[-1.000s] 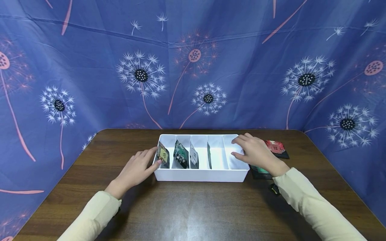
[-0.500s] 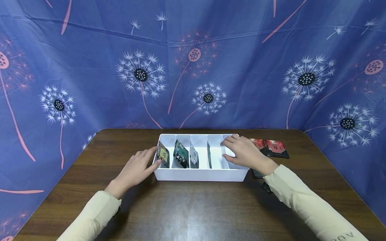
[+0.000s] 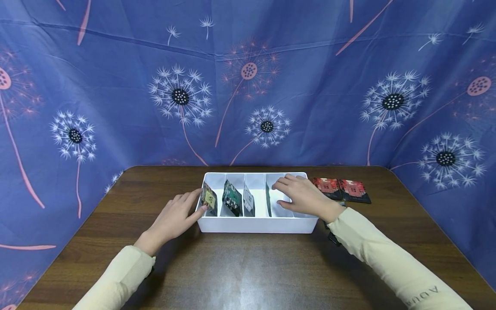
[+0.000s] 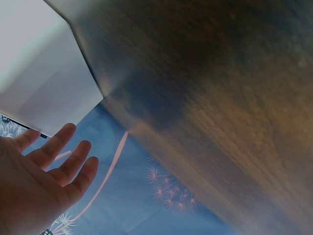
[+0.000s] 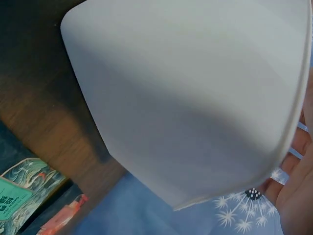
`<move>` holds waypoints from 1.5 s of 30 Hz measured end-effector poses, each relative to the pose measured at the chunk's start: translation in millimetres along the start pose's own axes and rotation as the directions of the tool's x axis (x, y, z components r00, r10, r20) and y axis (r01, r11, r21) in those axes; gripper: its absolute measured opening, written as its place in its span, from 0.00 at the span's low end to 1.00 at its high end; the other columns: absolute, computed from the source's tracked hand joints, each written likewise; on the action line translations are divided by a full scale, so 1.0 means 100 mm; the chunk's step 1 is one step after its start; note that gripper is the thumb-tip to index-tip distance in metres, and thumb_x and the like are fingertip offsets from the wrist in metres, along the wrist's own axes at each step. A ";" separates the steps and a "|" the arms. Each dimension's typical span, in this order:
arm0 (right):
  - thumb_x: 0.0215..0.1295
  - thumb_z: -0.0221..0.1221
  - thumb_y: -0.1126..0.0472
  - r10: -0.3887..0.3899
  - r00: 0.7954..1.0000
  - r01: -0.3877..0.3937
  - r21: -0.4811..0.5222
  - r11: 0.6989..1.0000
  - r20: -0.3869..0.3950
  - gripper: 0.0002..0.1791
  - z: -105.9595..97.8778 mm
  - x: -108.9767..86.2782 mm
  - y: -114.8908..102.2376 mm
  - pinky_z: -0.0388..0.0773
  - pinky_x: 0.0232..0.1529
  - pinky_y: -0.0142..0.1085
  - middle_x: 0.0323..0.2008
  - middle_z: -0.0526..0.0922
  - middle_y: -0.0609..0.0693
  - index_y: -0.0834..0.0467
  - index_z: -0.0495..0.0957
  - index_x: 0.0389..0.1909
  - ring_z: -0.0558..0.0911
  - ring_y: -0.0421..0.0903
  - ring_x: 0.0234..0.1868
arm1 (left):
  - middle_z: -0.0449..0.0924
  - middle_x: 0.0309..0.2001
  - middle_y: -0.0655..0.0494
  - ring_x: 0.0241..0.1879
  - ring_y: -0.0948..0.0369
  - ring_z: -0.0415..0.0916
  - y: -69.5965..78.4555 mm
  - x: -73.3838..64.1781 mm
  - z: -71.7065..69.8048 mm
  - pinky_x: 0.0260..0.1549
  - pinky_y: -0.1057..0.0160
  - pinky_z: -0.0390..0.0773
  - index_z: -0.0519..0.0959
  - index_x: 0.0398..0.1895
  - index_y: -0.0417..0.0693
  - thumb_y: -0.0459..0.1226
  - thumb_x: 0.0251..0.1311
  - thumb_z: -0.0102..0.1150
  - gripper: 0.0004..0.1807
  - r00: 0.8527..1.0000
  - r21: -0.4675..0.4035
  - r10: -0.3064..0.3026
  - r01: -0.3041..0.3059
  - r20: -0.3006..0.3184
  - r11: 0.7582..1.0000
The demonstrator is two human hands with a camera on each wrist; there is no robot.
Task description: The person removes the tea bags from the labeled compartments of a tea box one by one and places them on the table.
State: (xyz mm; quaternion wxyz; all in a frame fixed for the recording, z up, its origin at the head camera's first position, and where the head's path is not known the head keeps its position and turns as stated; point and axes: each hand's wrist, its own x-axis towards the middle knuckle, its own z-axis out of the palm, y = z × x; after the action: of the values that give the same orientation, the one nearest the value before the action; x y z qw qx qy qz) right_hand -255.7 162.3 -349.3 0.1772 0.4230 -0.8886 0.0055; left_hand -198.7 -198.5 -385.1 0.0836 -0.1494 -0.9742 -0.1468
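A white divided tray (image 3: 255,224) stands on the table. Upright packets fill its left part: one with a yellow label (image 3: 210,199), a dark green one (image 3: 232,199), a grey-white one (image 3: 249,201), and a thin green one (image 3: 268,200) seen edge-on. My left hand (image 3: 174,217) rests at the tray's left end, thumb over the rim by the yellow-labelled packet; its loosely extended fingers (image 4: 76,164) lie along the outside. Above the right compartments hovers my right hand (image 3: 302,196), fingers spread and apart from the thumb, fingertips near the thin green packet. Nothing shows in its grasp.
Two red-labelled packets (image 3: 326,186) lie flat right of the tray, behind my right wrist. A green-labelled packet (image 5: 14,196) lies beside them in the right wrist view, mostly hidden by my arm from above. A blue dandelion-print cloth (image 3: 248,86) hangs behind the table.
My right hand has moved left across the tray, from the rightmost compartment toward the thin green packet, uncovering a second red-labelled packet. My left hand and the tray stay essentially in place.
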 end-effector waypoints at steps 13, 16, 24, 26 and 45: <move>0.52 0.64 0.53 -0.040 0.999 0.041 0.028 0.999 -0.021 0.19 0.06 0.11 -0.07 0.77 0.40 0.39 0.42 0.79 0.44 0.49 0.76 0.46 0.77 0.43 0.44 | 0.69 0.60 0.49 0.57 0.46 0.66 -0.02 0.01 0.03 0.50 0.40 0.65 0.57 0.67 0.55 0.60 0.62 0.40 0.34 1.000 0.003 0.006 -0.006 -0.009 1.000; 0.52 0.64 0.53 -0.039 0.999 0.040 0.031 0.999 -0.026 0.19 0.07 0.11 -0.07 0.77 0.41 0.39 0.42 0.79 0.44 0.49 0.76 0.46 0.77 0.43 0.44 | 0.69 0.60 0.50 0.57 0.46 0.67 -0.02 0.01 0.03 0.50 0.41 0.65 0.57 0.67 0.55 0.61 0.62 0.40 0.34 1.000 0.004 0.007 -0.007 -0.011 1.000; 0.51 0.65 0.54 -0.054 0.997 0.056 0.035 0.998 -0.053 0.20 0.08 0.11 -0.07 0.77 0.39 0.38 0.42 0.80 0.44 0.50 0.76 0.47 0.77 0.42 0.43 | 0.69 0.60 0.50 0.57 0.47 0.67 -0.01 0.01 0.02 0.50 0.41 0.65 0.57 0.67 0.56 0.61 0.61 0.40 0.35 1.000 0.007 0.004 -0.004 -0.010 1.000; 0.51 0.65 0.54 -0.061 0.997 0.062 0.030 0.998 -0.052 0.21 0.09 0.12 -0.07 0.77 0.39 0.38 0.42 0.80 0.43 0.50 0.76 0.48 0.77 0.42 0.43 | 0.69 0.60 0.50 0.57 0.46 0.67 -0.01 0.01 0.02 0.50 0.41 0.65 0.57 0.67 0.55 0.61 0.62 0.40 0.35 1.000 0.008 0.004 -0.004 -0.009 1.000; 0.51 0.64 0.53 -0.044 0.998 0.045 0.030 0.999 -0.040 0.18 0.13 0.14 -0.07 0.77 0.37 0.38 0.40 0.80 0.43 0.49 0.77 0.44 0.77 0.42 0.42 | 0.69 0.60 0.50 0.57 0.46 0.67 0.01 0.00 -0.01 0.49 0.42 0.66 0.58 0.67 0.55 0.59 0.62 0.41 0.33 1.000 0.000 0.009 -0.009 -0.011 1.000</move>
State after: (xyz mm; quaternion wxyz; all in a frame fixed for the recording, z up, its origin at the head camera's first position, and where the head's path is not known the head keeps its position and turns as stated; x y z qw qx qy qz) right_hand -262.0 145.5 -357.8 0.1882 0.4453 -0.8751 0.0237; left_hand -198.5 -198.1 -384.1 0.0895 -0.1529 -0.9731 -0.1470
